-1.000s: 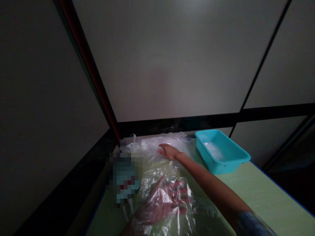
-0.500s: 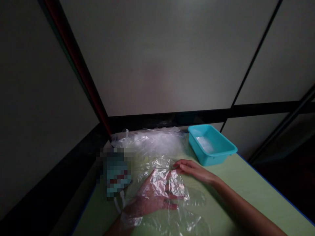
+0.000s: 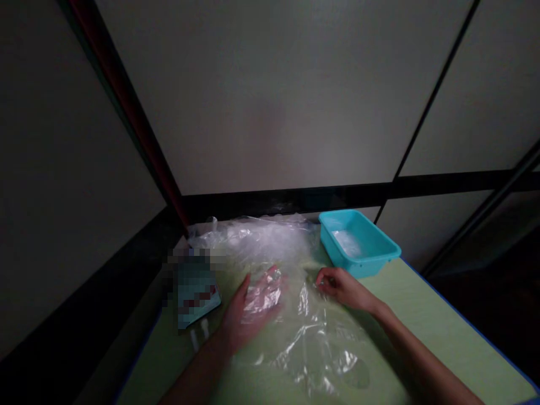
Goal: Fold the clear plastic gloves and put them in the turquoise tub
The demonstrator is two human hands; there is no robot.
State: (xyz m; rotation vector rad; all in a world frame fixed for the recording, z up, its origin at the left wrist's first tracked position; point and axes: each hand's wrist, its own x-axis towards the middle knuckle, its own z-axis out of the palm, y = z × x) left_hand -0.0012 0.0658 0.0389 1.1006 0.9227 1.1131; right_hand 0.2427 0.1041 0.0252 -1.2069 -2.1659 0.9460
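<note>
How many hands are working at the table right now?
2. The left hand is spread, its fingers partly behind clear plastic. The right hand pinches that plastic, just nearer than the blue tub. No others show.

Plastic bag (image 3: 310, 343) spread on the table (image 3: 442, 332), heaped plastic (image 3: 270, 242) behind it near the wall (image 3: 274, 124), basin (image 3: 365, 264) at right, mostly obscured object (image 3: 202, 306) at left, on the same table.

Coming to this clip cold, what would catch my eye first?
Probably the bright turquoise basin at the back right of the pale green table. Next, the shiny clear plastic spread across the middle, with the left hand and right hand at it.
</note>
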